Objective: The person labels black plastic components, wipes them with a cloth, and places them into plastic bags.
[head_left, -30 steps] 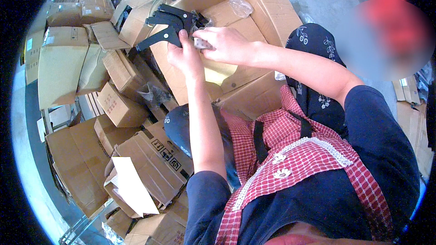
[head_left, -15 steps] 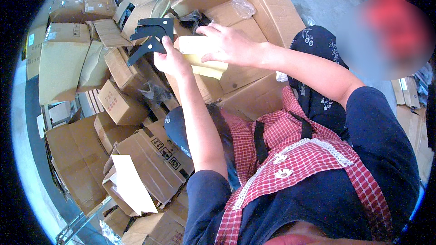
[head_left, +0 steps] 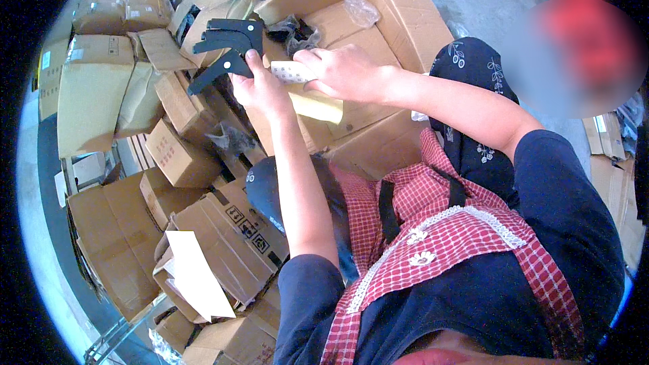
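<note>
My left hand [head_left: 265, 94] grips several flat black angled brackets [head_left: 233, 37], its thumb pressed on top of them. They fan out to the left, and round white dots show on two of them. In my right hand [head_left: 348, 73] a white label sheet [head_left: 286, 71] with rows of small printed marks is pinched between thumb and fingers. Its left end lies just right of the brackets. Below the sheet hangs a piece of pale yellow paper [head_left: 316, 105]; what holds it is hidden behind my hands.
An open cardboard carton [head_left: 405, 10] lies beyond my hands, with a clear plastic bag [head_left: 362, 10] and dark wrapped pieces [head_left: 294, 32] inside. Brown boxes [head_left: 98, 94] are stacked along the left. A white card [head_left: 196, 274] rests on a lower box [head_left: 230, 230].
My right hand's fingers have closed in on the label sheet, which has turned so its printed marks show. The brackets have tilted and shifted slightly in my left hand.
</note>
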A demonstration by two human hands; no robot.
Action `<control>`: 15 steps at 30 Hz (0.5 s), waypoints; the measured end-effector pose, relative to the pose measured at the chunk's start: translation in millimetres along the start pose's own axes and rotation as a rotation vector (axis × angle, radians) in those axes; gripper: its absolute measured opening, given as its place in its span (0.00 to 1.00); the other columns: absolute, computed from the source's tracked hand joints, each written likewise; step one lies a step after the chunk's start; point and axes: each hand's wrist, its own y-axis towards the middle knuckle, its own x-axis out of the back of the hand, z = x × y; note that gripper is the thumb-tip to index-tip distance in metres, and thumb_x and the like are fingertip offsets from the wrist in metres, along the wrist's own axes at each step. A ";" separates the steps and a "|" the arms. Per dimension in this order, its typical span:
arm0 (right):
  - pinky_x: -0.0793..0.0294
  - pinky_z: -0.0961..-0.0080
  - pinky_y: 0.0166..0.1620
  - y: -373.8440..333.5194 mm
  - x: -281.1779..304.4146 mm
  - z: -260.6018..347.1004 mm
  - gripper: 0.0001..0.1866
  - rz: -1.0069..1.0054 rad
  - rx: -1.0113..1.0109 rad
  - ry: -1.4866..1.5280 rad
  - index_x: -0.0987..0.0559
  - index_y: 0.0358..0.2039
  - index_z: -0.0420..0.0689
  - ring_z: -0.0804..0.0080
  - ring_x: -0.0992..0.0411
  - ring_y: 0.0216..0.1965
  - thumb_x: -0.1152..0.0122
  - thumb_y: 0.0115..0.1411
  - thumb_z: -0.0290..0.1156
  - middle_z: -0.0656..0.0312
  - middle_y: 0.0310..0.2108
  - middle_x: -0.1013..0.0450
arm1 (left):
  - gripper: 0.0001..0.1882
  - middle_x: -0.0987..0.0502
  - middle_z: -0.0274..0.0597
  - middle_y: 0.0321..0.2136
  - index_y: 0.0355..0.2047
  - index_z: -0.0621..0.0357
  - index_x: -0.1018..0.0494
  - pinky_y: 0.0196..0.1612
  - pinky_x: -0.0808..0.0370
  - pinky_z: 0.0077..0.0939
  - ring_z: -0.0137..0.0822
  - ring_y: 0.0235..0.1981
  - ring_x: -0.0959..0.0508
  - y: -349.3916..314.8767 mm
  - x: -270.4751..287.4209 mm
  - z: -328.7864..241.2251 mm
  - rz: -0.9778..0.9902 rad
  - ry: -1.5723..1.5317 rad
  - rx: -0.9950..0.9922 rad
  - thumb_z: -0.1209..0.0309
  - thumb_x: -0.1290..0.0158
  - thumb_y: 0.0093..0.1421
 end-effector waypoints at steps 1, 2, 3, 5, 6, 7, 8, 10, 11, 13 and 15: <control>0.23 0.60 0.29 -0.1 -1.2 0.6 0.22 -0.001 0.002 0.013 0.32 0.45 0.44 0.54 0.23 0.32 0.38 0.55 0.43 0.54 0.35 0.25 | 0.09 0.18 0.43 0.30 0.37 0.70 0.24 0.36 0.26 0.26 0.32 0.30 0.20 -1.8 -1.2 -1.0 0.003 -0.082 0.059 0.75 0.47 0.60; 0.23 0.60 0.29 -0.2 -2.2 1.3 0.22 -0.003 0.003 0.025 0.32 0.44 0.44 0.54 0.23 0.32 0.38 0.55 0.43 0.54 0.35 0.25 | 0.09 0.18 0.44 0.30 0.37 0.70 0.24 0.36 0.26 0.25 0.32 0.30 0.20 -2.9 -2.1 -1.4 0.010 -0.101 0.067 0.75 0.47 0.60; 0.23 0.60 0.29 -0.4 -2.7 2.9 0.22 -0.008 0.008 0.032 0.31 0.44 0.44 0.53 0.23 0.31 0.38 0.56 0.44 0.54 0.34 0.25 | 0.09 0.18 0.44 0.30 0.37 0.70 0.24 0.36 0.26 0.25 0.31 0.30 0.20 -3.2 -2.7 -2.1 0.015 -0.120 0.075 0.75 0.47 0.60; 0.24 0.60 0.29 -1.4 -3.3 5.7 0.21 -0.020 0.018 0.045 0.31 0.43 0.45 0.53 0.23 0.31 0.39 0.56 0.45 0.53 0.32 0.24 | 0.09 0.18 0.44 0.32 0.37 0.70 0.24 0.38 0.26 0.24 0.31 0.31 0.20 -3.7 -2.2 -3.6 0.028 -0.140 0.088 0.75 0.46 0.60; 0.24 0.60 0.29 -1.7 -3.8 5.4 0.20 0.003 -0.010 0.080 0.30 0.42 0.46 0.52 0.23 0.30 0.39 0.56 0.45 0.52 0.30 0.24 | 0.09 0.19 0.43 0.32 0.37 0.70 0.24 0.37 0.27 0.24 0.30 0.31 0.21 -4.2 -3.1 -5.4 0.025 -0.141 0.081 0.75 0.46 0.60; 0.25 0.59 0.29 -2.0 -4.5 4.6 0.20 0.025 -0.038 0.115 0.30 0.42 0.46 0.52 0.23 0.30 0.40 0.57 0.45 0.52 0.29 0.24 | 0.09 0.19 0.42 0.32 0.37 0.69 0.23 0.36 0.27 0.23 0.29 0.30 0.21 -4.9 -4.1 -7.3 0.021 -0.142 0.075 0.74 0.46 0.60; 0.26 0.59 0.28 -2.3 -5.5 3.6 0.19 0.047 -0.067 0.149 0.29 0.41 0.47 0.51 0.24 0.29 0.40 0.57 0.45 0.52 0.27 0.24 | 0.09 0.19 0.42 0.32 0.36 0.69 0.23 0.35 0.27 0.23 0.29 0.30 0.22 -5.3 -4.7 -7.8 0.018 -0.144 0.068 0.74 0.45 0.60; 0.27 0.58 0.28 -1.7 -9.5 3.3 0.17 0.007 -0.082 0.199 0.28 0.39 0.47 0.50 0.24 0.28 0.40 0.57 0.45 0.51 0.24 0.25 | 0.08 0.19 0.40 0.31 0.37 0.68 0.23 0.32 0.29 0.22 0.27 0.28 0.23 -2.0 -1.9 -2.4 0.008 -0.192 0.073 0.74 0.45 0.60; 0.27 0.57 0.28 -1.1 -11.6 2.8 0.16 -0.013 -0.089 0.224 0.28 0.38 0.47 0.50 0.25 0.28 0.40 0.57 0.45 0.51 0.23 0.25 | 0.08 0.19 0.39 0.31 0.37 0.68 0.23 0.31 0.30 0.21 0.26 0.28 0.24 -0.4 -0.2 0.1 0.004 -0.217 0.075 0.74 0.45 0.60; 0.28 0.57 0.27 0.8 -14.9 -1.3 0.15 -0.078 -0.070 0.282 0.28 0.36 0.47 0.50 0.25 0.27 0.40 0.58 0.45 0.51 0.22 0.26 | 0.08 0.19 0.39 0.29 0.37 0.67 0.23 0.28 0.32 0.20 0.25 0.26 0.25 0.7 0.6 0.7 -0.002 -0.179 0.069 0.74 0.46 0.61; 0.28 0.57 0.27 1.4 -15.8 -2.6 0.15 -0.114 -0.065 0.294 0.28 0.34 0.47 0.50 0.25 0.26 0.41 0.58 0.45 0.51 0.21 0.26 | 0.08 0.19 0.38 0.29 0.37 0.66 0.23 0.26 0.33 0.19 0.24 0.24 0.25 0.6 1.4 -0.5 -0.004 -0.130 0.076 0.74 0.46 0.61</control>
